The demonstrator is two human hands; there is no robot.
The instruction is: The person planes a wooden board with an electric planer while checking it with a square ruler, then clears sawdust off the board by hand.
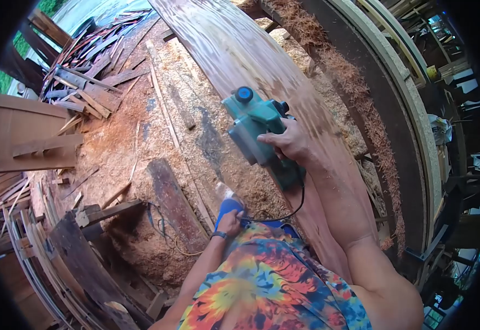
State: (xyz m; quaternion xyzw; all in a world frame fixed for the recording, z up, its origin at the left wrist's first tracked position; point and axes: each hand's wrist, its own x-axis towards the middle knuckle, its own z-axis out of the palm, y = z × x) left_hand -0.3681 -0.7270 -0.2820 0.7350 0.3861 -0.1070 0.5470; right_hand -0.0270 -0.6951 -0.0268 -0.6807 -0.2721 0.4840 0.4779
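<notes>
My right hand is wrapped round the handle of a green electric planer with a blue knob. The planer rests on a long wooden plank, overhanging its left edge. Down by my blue-clothed leg, my left hand is closed, with a dark band at the wrist. A black power cord curves from the rear of the planer into its fingers. The plank's surface shows pale, streaked grain ahead of the planer and smoother reddish wood behind it.
Sawdust and shavings cover the ground. Scrap wood is heaped at upper left, with more boards at lower left. A loose board lies near my left foot. Along the right runs a dark beam strewn with curly shavings.
</notes>
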